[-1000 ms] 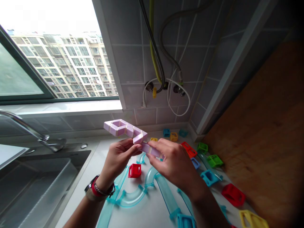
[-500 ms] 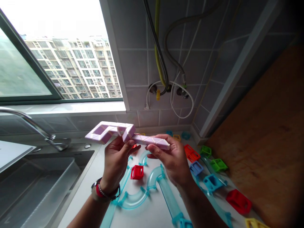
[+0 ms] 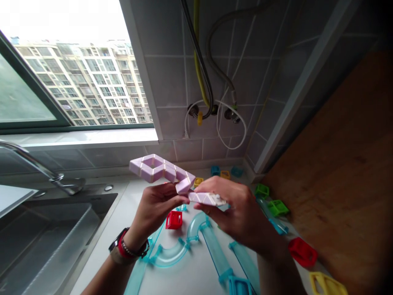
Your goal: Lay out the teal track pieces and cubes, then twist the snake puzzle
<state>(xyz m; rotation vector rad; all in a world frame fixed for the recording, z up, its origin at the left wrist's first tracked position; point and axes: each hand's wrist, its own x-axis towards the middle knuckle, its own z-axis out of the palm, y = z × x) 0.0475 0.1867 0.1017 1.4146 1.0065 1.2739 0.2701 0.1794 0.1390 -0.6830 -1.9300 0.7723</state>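
- White countertop (image 3: 196, 278) running from the sink edge at left to the tiled corner at right, carrying scattered toy pieces
- Clear teal curved track tubes (image 3: 196, 241) lying flat on it, joined in a winding line toward the near edge
- Red cube frame (image 3: 174, 220) sitting just beside the tubes' bend
- Blue, yellow and teal cube frames (image 3: 225, 173) lying in a row near the back wall
- Green frames (image 3: 278, 207) resting near the wooden panel at right
- Another red frame (image 3: 302, 252) and a yellow frame (image 3: 327, 283) lying near the right front, apart from each other
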